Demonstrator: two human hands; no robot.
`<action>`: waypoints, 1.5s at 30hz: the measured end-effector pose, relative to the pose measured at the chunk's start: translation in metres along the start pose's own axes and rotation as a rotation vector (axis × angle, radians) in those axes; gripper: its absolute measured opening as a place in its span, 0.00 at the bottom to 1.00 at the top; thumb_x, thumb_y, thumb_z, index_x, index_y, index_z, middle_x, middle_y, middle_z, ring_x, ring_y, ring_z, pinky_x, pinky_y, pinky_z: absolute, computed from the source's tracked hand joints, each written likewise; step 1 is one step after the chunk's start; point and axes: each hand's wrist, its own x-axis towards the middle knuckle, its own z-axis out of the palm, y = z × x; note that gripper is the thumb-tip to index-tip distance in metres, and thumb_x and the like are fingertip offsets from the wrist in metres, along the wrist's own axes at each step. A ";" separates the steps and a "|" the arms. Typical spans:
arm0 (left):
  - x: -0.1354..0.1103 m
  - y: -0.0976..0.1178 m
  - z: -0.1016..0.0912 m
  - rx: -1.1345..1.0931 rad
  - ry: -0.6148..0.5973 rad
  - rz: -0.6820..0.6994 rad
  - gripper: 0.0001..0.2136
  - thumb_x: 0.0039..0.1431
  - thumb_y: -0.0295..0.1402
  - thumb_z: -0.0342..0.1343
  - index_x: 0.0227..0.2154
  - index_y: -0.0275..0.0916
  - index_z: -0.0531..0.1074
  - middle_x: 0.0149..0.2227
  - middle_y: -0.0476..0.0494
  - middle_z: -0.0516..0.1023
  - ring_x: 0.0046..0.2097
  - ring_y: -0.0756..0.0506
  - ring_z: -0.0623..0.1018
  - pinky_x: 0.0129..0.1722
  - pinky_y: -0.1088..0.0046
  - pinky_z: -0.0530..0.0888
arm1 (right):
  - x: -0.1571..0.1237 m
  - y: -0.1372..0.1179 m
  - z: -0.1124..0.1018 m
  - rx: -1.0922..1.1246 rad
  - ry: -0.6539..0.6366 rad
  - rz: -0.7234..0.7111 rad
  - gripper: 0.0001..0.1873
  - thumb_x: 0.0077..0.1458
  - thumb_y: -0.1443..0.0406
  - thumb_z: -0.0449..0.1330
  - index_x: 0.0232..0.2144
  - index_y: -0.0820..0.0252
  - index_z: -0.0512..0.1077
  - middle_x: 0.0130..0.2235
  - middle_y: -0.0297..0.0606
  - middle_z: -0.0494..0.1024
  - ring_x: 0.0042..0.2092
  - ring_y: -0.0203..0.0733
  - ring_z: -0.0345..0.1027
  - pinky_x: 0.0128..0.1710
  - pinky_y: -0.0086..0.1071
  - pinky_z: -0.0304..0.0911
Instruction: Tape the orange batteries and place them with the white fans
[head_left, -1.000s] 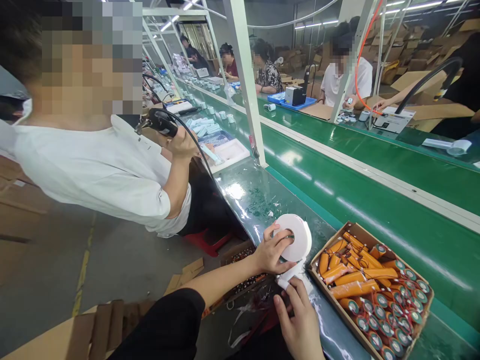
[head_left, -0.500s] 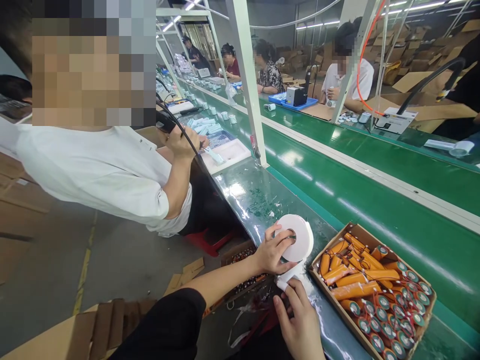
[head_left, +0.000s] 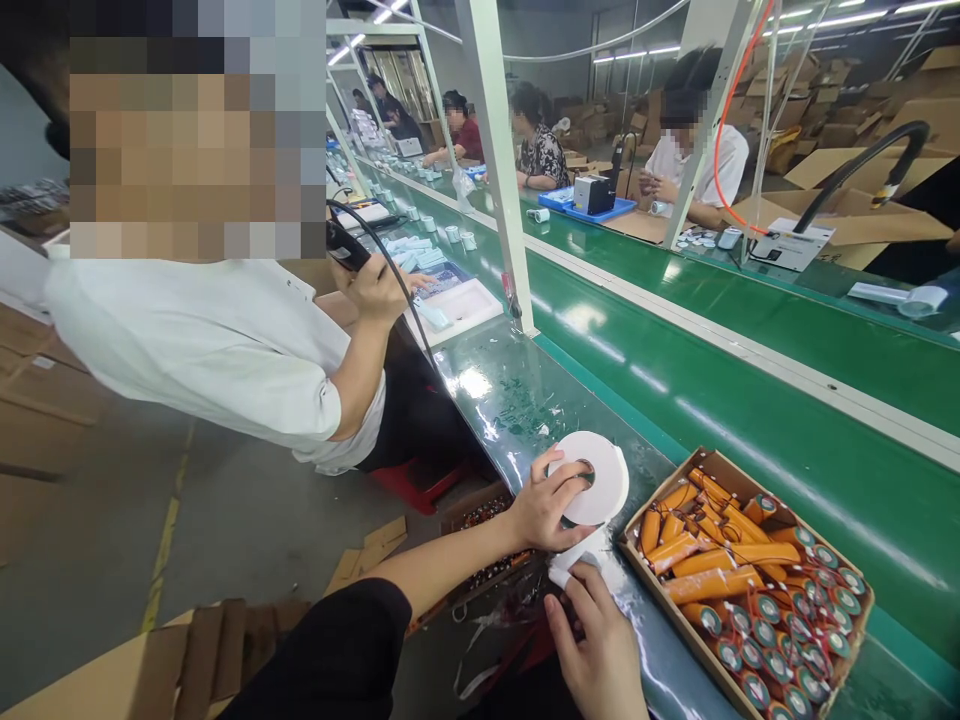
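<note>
A wide roll of white tape (head_left: 604,482) lies flat near the bench edge. My left hand (head_left: 546,506) is closed on it, fingers hooked into the centre hole and thumb along the near rim. From the roll a white strip (head_left: 589,549) runs toward me, to the fingertips of my right hand (head_left: 602,640). That hand is curled at the bench edge with the strip's end at its index finger; the exact hold is partly hidden. To the right of both hands stands a cardboard tray (head_left: 694,658) of orange-wrapped battery packs (head_left: 712,585) with thin wires.
A green conveyor (head_left: 675,350) runs beyond the bench, with a white post (head_left: 495,170) at its near edge. On my left a co-worker in a white shirt (head_left: 217,350) holds a black tool. A white foam tray (head_left: 469,308) lies ahead. Other people sit across the conveyor.
My hands and the tape roll stay almost still. The co-worker on the left has raised the black tool slightly, and people across the conveyor have shifted their hands.
</note>
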 end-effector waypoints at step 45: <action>0.016 -0.002 0.000 -0.185 0.103 0.012 0.25 0.71 0.51 0.52 0.58 0.35 0.68 0.58 0.26 0.79 0.58 0.32 0.78 0.75 0.35 0.52 | 0.012 -0.007 -0.004 0.064 0.031 -0.033 0.16 0.76 0.58 0.56 0.40 0.55 0.82 0.41 0.42 0.85 0.38 0.42 0.83 0.38 0.26 0.77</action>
